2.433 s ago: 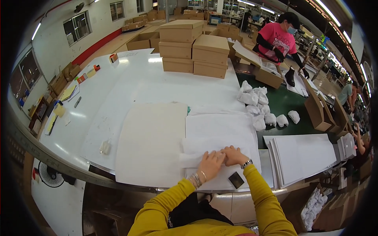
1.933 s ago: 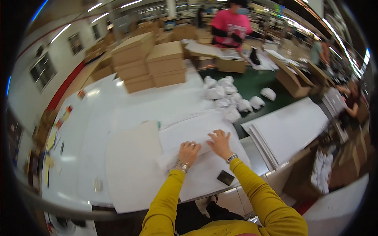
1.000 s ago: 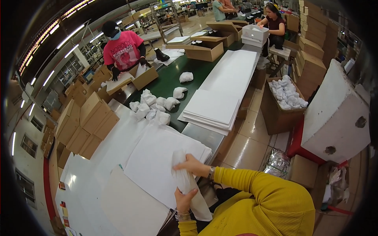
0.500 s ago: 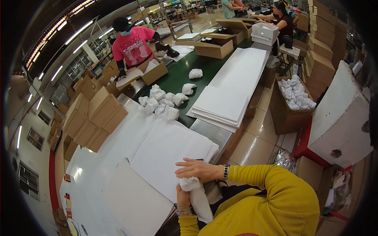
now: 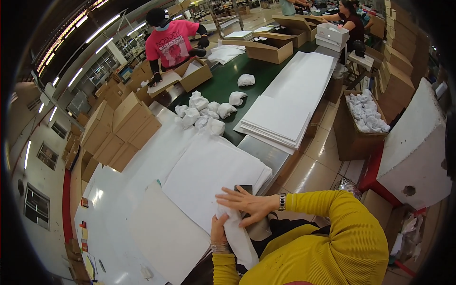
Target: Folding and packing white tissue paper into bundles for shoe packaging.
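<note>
Near the lower middle, my left hand (image 5: pixel 219 231) wraps round a long, crumpled roll of white paper (image 5: pixel 239 244). Whether anything lies inside the roll cannot be seen. My right hand (image 5: pixel 249 205) rests across its upper end, fingers stretched and spread, palm down. The roll slants toward my body, beside a stack of white paper sheets (image 5: pixel 213 173) on the table. A small dark block (image 5: pixel 243 189) shows just behind my right hand.
Several white paper-wrapped bundles (image 5: pixel 198 100) lie on the green belt (image 5: pixel 266 76). Long paper sheets (image 5: pixel 289 90) line its right side. Brown boxes (image 5: pixel 135 121) are stacked at left. A carton of white wads (image 5: pixel 363 133) stands right. A co-worker in pink (image 5: pixel 173 42) stands across.
My right hand's fingers have spread and slid along the paper roll. The co-worker in pink has lifted one hand from the dark item on the belt. The view has shifted slightly.
</note>
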Available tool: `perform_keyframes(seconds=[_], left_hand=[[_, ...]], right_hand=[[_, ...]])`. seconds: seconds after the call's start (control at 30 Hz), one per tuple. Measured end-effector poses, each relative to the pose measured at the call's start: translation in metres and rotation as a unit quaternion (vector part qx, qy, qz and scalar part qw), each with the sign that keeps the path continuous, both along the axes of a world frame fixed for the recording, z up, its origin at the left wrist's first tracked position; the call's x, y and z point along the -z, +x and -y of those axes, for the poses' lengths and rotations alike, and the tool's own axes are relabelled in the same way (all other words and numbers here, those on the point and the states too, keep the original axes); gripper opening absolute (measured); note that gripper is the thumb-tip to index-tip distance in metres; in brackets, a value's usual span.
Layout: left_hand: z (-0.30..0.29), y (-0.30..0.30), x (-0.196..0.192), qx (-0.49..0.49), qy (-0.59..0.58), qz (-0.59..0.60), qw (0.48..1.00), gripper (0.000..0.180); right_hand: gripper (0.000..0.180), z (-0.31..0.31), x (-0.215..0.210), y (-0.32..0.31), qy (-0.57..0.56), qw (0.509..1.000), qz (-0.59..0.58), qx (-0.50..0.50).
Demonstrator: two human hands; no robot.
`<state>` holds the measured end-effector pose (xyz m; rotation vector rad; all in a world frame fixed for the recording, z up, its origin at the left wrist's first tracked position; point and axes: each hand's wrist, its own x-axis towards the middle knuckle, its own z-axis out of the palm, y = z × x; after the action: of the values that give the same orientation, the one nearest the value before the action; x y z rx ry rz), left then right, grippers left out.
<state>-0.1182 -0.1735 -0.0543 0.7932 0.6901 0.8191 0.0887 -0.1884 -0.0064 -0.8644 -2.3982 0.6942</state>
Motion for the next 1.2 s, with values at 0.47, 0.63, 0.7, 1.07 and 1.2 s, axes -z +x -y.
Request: perform_keyframes(seconds=[0.47,0.63,0.7,1.07,1.2], left_hand=[[-0.015,0.027,-0.001,-0.174,0.042,-0.044,0.983,0.033],[-0.026,0.031,-0.015,-0.239,0.157,0.003,0.958,0.039],[-0.026,0.04,-0.025,-0.237,0.146,0.062,0.959,0.043],[0.021,0.025,-0.008,-0.09,-0.029,0.25,0.964,0.06],[0.026,0.019,-0.002,-0.033,0.094,0.025,0.995,0.076]], right_hand=[[0.027,0.004,0.024,-0.036,0.226,0.966,-0.114,0.048],[0.023,-0.013,0.006,-0.024,0.088,0.98,-0.122,0.13],[0.022,-0.013,0.014,-0.03,0.092,0.967,-0.173,0.164],[0.056,-0.001,0.011,-0.033,-0.462,0.724,-0.482,0.175],[0.055,0.018,0.022,-0.031,-0.481,0.718,-0.467,0.188]])
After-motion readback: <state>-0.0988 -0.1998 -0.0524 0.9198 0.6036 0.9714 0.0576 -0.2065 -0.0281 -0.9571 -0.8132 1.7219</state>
